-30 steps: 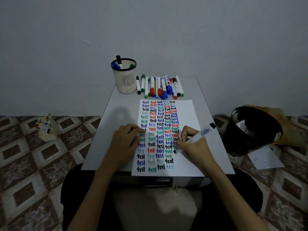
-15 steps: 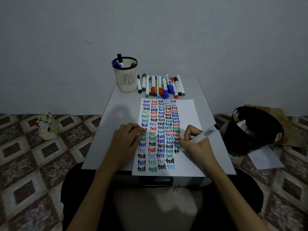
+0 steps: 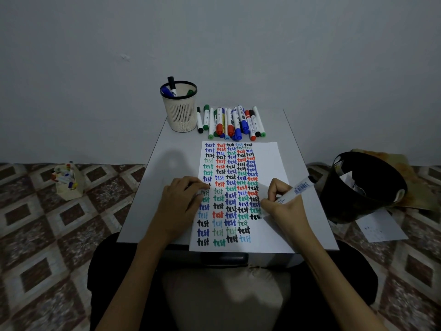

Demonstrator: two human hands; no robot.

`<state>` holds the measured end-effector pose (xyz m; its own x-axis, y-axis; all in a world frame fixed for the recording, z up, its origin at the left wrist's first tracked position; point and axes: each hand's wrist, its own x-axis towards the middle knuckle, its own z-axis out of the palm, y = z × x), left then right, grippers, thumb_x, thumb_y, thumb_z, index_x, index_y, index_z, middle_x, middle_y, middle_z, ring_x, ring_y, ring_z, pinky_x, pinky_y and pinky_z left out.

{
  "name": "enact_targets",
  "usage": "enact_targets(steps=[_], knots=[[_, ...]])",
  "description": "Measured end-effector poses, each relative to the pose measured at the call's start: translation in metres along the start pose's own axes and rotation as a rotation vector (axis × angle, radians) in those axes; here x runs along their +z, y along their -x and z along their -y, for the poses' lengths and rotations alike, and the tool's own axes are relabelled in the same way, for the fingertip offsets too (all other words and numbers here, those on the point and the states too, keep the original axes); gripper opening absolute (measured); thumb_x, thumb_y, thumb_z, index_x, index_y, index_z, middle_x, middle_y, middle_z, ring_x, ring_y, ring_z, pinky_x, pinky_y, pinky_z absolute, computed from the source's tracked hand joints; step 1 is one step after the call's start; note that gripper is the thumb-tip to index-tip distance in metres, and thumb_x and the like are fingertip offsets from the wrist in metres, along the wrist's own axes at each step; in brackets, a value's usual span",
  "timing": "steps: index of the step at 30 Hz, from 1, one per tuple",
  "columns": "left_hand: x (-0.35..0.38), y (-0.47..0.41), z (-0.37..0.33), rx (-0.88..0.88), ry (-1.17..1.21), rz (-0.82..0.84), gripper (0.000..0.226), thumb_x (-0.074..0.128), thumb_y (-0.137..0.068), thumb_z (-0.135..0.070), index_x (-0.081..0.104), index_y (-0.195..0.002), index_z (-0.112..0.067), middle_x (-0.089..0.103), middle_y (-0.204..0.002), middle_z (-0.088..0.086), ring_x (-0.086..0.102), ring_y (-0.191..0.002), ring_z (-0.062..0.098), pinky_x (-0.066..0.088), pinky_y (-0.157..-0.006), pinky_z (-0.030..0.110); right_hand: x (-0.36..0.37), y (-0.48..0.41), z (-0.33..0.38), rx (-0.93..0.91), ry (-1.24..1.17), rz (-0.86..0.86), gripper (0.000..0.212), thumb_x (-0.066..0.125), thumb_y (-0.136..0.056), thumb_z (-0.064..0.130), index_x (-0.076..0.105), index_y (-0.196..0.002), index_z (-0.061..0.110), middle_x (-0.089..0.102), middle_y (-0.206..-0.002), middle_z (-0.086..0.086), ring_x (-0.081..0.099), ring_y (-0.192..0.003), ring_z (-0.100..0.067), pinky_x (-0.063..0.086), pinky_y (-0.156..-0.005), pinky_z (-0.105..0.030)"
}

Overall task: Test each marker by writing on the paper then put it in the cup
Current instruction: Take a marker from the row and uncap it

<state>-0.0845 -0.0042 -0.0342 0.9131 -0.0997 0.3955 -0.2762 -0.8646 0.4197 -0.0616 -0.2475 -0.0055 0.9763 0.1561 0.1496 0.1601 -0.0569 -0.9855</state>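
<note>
A white sheet of paper (image 3: 274, 163) covered with rows of coloured "test" words lies on the small grey table (image 3: 171, 168). My right hand (image 3: 285, 206) grips a white marker (image 3: 298, 188) with a black end, its tip down on the paper at the right column. My left hand (image 3: 179, 201) rests on the paper's left edge, fingers bent. At the table's far end stands a cream mesh cup (image 3: 180, 113) holding a few markers. Beside it lies a row of several capped markers (image 3: 231, 123).
A black bin (image 3: 362, 187) with paper scraps stands on the floor to the right, a loose sheet (image 3: 381, 225) in front of it. On the tiled floor at left sits a small holder with markers (image 3: 68, 180). A grey wall rises behind the table.
My right hand has shifted slightly rightward while writing, and a black word has grown under the marker tip. The left hand has stayed on the paper.
</note>
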Motion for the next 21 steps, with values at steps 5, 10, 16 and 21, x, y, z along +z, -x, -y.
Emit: enact_targets(steps=[5,10,16,21], knots=[[-0.0005,-0.0003,-0.0007,-0.002,0.006,0.000,0.035,0.035,-0.092,-0.036,0.061,-0.112,-0.021,0.054,-0.115,-0.005,0.047,-0.099,0.013,0.036,-0.083,0.033,-0.0036,-0.0027,-0.0026,-0.028,0.002,-0.062,0.030,0.057,-0.071,-0.016,0.034,-0.059,-0.002,0.037,-0.054,-0.008,0.036,-0.050,-0.009,0.032,-0.047,-0.017],[-0.0007,-0.0001,-0.0007,-0.002,0.006,0.002,0.035,0.036,-0.092,-0.036,0.061,-0.111,-0.021,0.054,-0.114,-0.005,0.047,-0.099,0.013,0.037,-0.082,0.033,0.0002,-0.0005,-0.0014,-0.046,0.001,-0.057,0.024,0.054,-0.068,-0.004,0.032,-0.060,0.000,0.035,-0.057,-0.009,0.036,-0.056,-0.013,0.032,-0.050,-0.018],[-0.0012,0.0005,-0.0018,-0.004,0.008,-0.006,0.037,0.035,-0.092,-0.037,0.062,-0.111,-0.021,0.054,-0.114,-0.006,0.046,-0.099,0.011,0.033,-0.081,0.030,-0.0013,0.0003,0.0016,-0.053,-0.016,-0.043,0.021,0.051,-0.068,-0.007,0.035,-0.061,0.004,0.034,-0.056,-0.002,0.033,-0.052,-0.004,0.028,-0.048,-0.015],[-0.0017,-0.0005,-0.0022,-0.010,-0.002,-0.002,0.039,0.033,-0.092,-0.038,0.062,-0.111,-0.020,0.055,-0.114,-0.005,0.046,-0.099,0.013,0.034,-0.082,0.031,-0.0017,-0.0021,0.0007,0.012,-0.021,-0.002,0.035,0.049,-0.074,-0.023,0.033,-0.060,0.005,0.032,-0.058,-0.008,0.037,-0.056,-0.013,0.037,-0.053,-0.022]])
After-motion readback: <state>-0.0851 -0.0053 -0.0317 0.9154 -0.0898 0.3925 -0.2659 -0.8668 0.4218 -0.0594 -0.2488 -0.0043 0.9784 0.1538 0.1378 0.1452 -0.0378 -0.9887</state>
